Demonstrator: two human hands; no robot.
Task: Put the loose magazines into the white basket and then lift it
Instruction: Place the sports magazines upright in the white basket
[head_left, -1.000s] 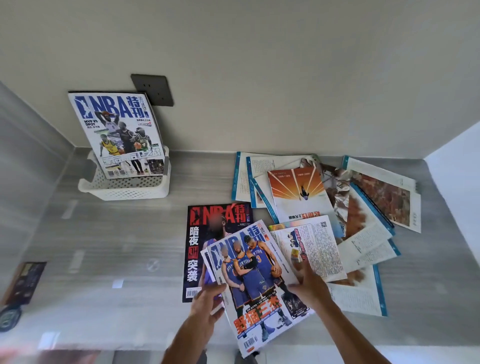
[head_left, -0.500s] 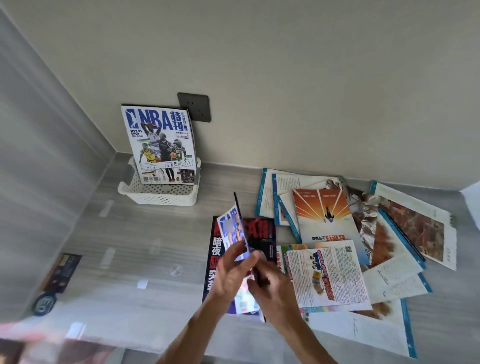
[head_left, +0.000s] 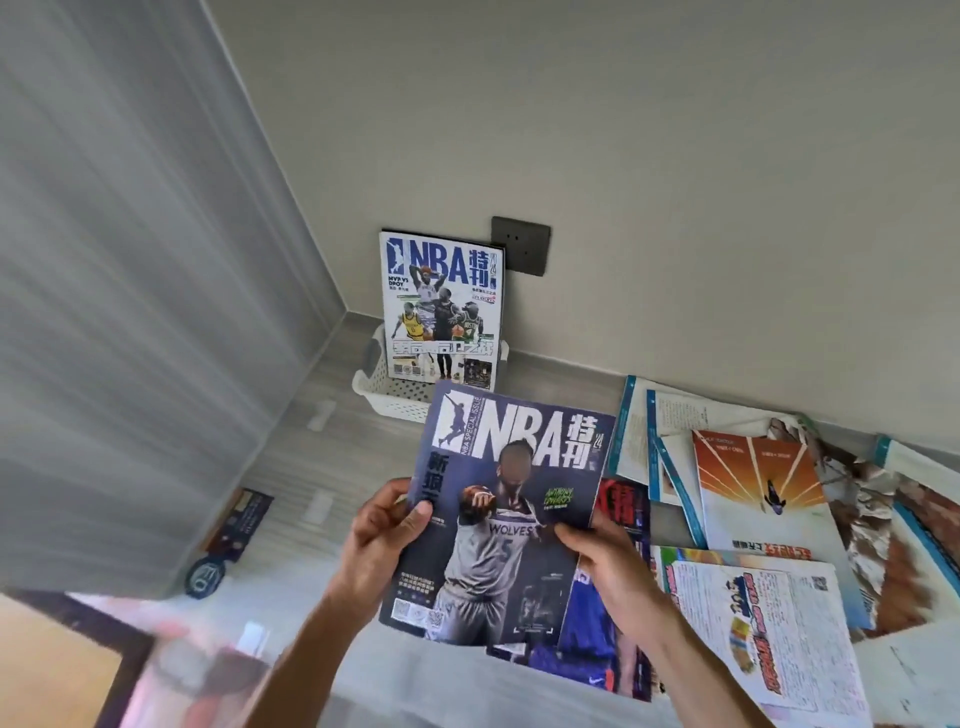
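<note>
— What did we have on the left?

— We saw the white basket (head_left: 387, 397) far back by the wall, one NBA magazine (head_left: 441, 306) standing upright in it. Nearer, our left hand (head_left: 382, 540) pinched the left edge of the dark Wolves magazine (head_left: 498, 519), thumb on the cover.

— And the right?

— Our right hand (head_left: 613, 571) gripped its right edge, thumb on top, and seemingly a second magazine (head_left: 592, 639) behind it; blur made that hard to judge. Further right, the loose magazines (head_left: 753, 499) lay spread on the grey counter (head_left: 322, 467).
</note>
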